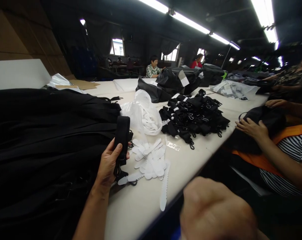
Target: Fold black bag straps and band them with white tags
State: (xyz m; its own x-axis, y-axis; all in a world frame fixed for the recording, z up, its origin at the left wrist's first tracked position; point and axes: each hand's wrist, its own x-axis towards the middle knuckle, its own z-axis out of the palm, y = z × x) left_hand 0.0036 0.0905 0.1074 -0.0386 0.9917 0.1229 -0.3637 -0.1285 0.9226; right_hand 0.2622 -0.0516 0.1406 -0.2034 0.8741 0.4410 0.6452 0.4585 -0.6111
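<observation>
My left hand [112, 160] grips a folded black strap [123, 133], thumb in front, at the right edge of a large black fabric pile [53, 133]. My right hand [215, 210] is large and blurred at the lower right, off the table's front edge; its fingers cannot be made out. White toothed plastic strips [151, 163] lie loosely heaped to the right of my left hand. Behind them sits a clear plastic bag [149, 121] holding more white strips. A heap of black straps with metal hooks [193, 116] lies to the right of the bag, some with white strips round them.
The pale table [133, 216] runs away to the back right. Black bags [173, 81] and a plastic bag of small parts [234, 89] lie further back. At the right, a person in a striped sleeve handles a black item [265, 118]. Other people are beyond.
</observation>
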